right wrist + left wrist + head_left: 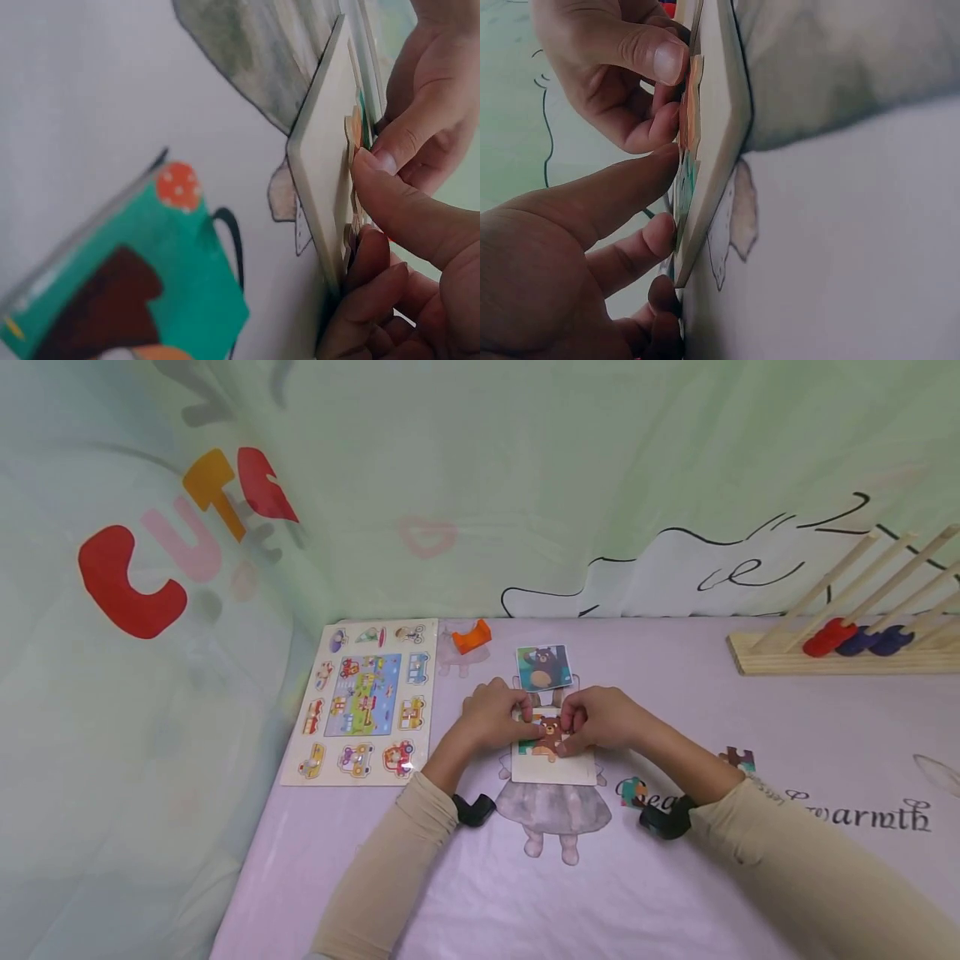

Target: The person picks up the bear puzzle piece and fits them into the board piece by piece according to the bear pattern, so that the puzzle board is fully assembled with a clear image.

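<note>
A small wooden jigsaw board (551, 770) lies in front of me, its lower part bare. Joined bear pieces (552, 739) cover its upper part. At the board's left side is my left hand (495, 714), thumb on the pieces and index finger at the edge. My right hand (609, 718) pinches a puzzle piece at the right side between thumb and curled fingers, which partly hide it. The two thumbs are close together in the right wrist view. Above the board lies a bear picture card (551, 670). Loose jigsaw pieces (633, 792) lie near my right forearm.
On the left lies a vehicle peg puzzle (442, 710), with an orange plastic piece (472, 637) at its upper right. A wooden rack (765, 656) with upright pegs and coloured pieces stands at the back right. Fabric (525, 485) hangs behind the table.
</note>
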Demonstrator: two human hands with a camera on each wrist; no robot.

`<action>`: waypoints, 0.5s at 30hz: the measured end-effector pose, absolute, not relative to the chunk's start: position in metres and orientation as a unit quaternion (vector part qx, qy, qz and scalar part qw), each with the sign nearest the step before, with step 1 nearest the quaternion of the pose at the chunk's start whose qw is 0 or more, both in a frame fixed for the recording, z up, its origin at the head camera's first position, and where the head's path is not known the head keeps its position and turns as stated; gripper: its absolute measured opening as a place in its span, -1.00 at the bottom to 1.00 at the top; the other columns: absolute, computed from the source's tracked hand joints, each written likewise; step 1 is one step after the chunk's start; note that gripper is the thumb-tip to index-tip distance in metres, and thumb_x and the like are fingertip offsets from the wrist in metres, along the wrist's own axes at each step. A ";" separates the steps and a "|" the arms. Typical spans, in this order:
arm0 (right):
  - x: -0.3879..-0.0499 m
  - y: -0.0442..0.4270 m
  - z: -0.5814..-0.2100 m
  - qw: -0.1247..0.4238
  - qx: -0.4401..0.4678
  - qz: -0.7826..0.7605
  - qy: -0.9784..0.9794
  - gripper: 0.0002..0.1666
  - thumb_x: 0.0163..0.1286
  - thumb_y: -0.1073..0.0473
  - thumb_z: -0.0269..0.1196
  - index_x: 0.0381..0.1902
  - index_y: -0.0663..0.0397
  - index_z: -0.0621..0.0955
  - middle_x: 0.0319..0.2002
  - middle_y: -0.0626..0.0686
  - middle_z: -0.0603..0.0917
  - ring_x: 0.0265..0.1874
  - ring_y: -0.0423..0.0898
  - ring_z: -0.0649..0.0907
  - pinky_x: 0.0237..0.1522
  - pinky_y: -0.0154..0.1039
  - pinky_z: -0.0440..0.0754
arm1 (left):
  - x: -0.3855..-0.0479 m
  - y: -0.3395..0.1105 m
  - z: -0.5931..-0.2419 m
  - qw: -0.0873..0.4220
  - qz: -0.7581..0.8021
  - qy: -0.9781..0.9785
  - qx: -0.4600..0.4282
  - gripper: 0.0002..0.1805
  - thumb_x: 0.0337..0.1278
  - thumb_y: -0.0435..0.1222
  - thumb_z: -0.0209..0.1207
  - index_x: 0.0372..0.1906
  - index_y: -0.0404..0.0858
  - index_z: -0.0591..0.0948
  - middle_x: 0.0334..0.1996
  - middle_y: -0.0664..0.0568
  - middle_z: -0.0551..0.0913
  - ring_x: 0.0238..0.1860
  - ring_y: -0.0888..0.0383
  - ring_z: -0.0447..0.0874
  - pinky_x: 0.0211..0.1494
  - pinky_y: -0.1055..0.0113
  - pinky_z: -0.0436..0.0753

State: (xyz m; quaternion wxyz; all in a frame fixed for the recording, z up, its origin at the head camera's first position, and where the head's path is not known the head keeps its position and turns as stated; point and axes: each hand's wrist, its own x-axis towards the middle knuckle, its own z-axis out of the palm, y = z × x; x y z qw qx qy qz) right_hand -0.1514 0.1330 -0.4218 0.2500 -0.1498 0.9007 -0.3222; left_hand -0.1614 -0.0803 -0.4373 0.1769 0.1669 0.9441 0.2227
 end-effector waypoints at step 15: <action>-0.147 0.130 -0.416 0.240 -0.163 -0.320 0.902 -0.61 0.05 0.07 0.60 -0.36 0.10 0.61 -0.53 -0.04 0.51 -0.45 -0.11 0.48 -0.37 -0.23 0.38 | -0.161 -0.080 -0.439 0.176 0.232 0.943 0.160 -0.69 0.08 0.10 0.42 -0.44 0.05 0.59 -0.18 0.03 0.46 -0.13 0.04 0.40 -0.19 0.20 0.31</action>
